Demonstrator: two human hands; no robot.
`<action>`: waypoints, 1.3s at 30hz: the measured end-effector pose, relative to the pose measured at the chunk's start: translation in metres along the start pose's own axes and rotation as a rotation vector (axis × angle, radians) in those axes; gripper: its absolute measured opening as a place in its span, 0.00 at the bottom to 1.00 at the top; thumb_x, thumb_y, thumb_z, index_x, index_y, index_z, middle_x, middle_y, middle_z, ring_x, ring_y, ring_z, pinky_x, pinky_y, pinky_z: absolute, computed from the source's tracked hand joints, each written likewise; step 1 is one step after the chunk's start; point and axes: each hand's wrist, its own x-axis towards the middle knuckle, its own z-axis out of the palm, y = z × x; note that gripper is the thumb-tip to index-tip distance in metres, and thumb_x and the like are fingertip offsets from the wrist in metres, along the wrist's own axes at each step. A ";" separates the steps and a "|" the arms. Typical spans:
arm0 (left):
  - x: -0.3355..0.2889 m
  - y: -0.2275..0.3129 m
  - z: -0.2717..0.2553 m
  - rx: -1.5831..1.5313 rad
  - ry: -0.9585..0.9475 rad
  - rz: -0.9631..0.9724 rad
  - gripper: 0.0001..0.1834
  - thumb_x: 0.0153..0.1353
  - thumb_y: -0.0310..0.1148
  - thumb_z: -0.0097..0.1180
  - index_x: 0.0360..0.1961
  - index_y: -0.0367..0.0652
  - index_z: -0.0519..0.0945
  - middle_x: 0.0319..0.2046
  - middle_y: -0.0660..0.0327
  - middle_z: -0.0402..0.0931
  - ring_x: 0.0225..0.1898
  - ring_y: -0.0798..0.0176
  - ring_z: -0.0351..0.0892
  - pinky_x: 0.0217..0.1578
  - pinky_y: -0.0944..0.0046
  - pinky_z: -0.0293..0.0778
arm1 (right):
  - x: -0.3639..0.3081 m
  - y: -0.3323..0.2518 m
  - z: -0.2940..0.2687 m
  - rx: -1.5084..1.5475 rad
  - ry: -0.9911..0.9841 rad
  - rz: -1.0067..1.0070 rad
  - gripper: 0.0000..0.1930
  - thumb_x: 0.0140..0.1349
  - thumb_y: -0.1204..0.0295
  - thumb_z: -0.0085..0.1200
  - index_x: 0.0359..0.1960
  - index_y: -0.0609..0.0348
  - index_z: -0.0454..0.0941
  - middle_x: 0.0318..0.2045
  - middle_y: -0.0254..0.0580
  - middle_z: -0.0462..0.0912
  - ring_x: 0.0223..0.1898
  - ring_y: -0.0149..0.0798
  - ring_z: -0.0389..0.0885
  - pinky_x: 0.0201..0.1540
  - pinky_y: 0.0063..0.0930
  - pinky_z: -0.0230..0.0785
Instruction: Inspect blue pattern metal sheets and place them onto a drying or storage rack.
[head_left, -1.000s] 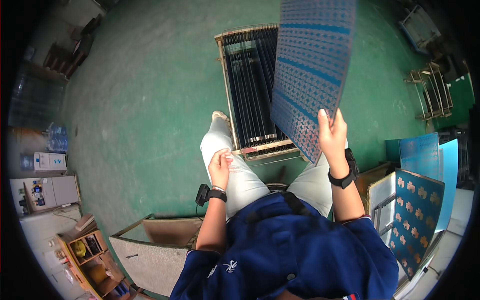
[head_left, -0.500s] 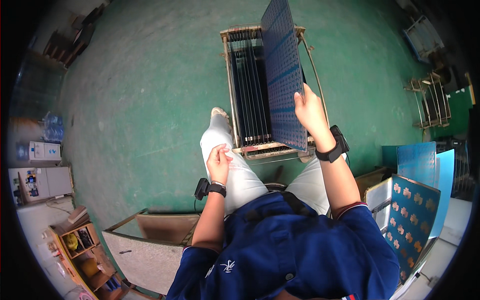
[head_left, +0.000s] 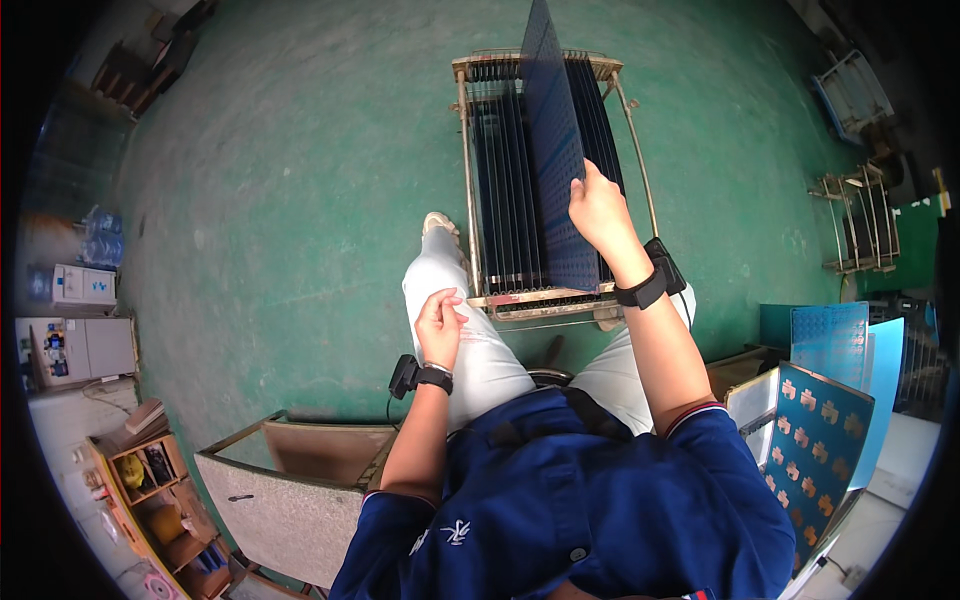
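Blue panel (head_left: 556,150) is held on edge at rack (head_left: 510,298), lower end by its near edge | right hand (head_left: 603,212): clamped on panel's rim | left hand (head_left: 440,322): loosely curled, nothing seen held | judged thin, stiff, light, scratchable; edges best gripped

Here's the blue panel (head_left: 556,150), smooth and low in shine, in among dark sheets (head_left: 510,180) with a faint sheen, and the rack (head_left: 525,298) looks like worn, dull metal. Below, the green floor (head_left: 300,200), matt and scuffed! Near, soft cloth: navy shirt (head_left: 560,490), pale trousers (head_left: 487,360). Near left, a rough, speckled box (head_left: 290,515); farther left, glossy clear plastic jugs (head_left: 102,240). Right, a smooth blue board (head_left: 832,390) with coppery, metallic-looking patches (head_left: 829,411).
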 end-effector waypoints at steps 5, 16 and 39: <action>-0.001 0.004 0.000 0.013 0.003 0.002 0.09 0.65 0.26 0.43 0.42 0.40 0.75 0.30 0.63 0.77 0.20 0.76 0.73 0.19 0.78 0.67 | 0.005 0.004 0.002 -0.046 0.016 0.003 0.20 0.60 0.73 0.42 0.53 0.70 0.66 0.32 0.65 0.78 0.38 0.60 0.78 0.43 0.45 0.71; 0.000 0.009 0.004 -0.022 0.007 -0.030 0.10 0.63 0.20 0.42 0.41 0.36 0.75 0.29 0.60 0.77 0.20 0.75 0.73 0.23 0.75 0.72 | 0.001 0.055 0.089 -0.247 0.015 -0.068 0.20 0.60 0.72 0.42 0.54 0.61 0.66 0.53 0.51 0.71 0.55 0.50 0.68 0.54 0.44 0.64; 0.004 0.000 0.004 -0.043 -0.009 0.001 0.12 0.60 0.17 0.41 0.41 0.37 0.75 0.29 0.61 0.76 0.20 0.74 0.73 0.21 0.75 0.71 | -0.022 0.052 0.100 -0.274 0.087 -0.296 0.08 0.55 0.72 0.48 0.26 0.64 0.78 0.63 0.56 0.56 0.67 0.52 0.46 0.61 0.65 0.36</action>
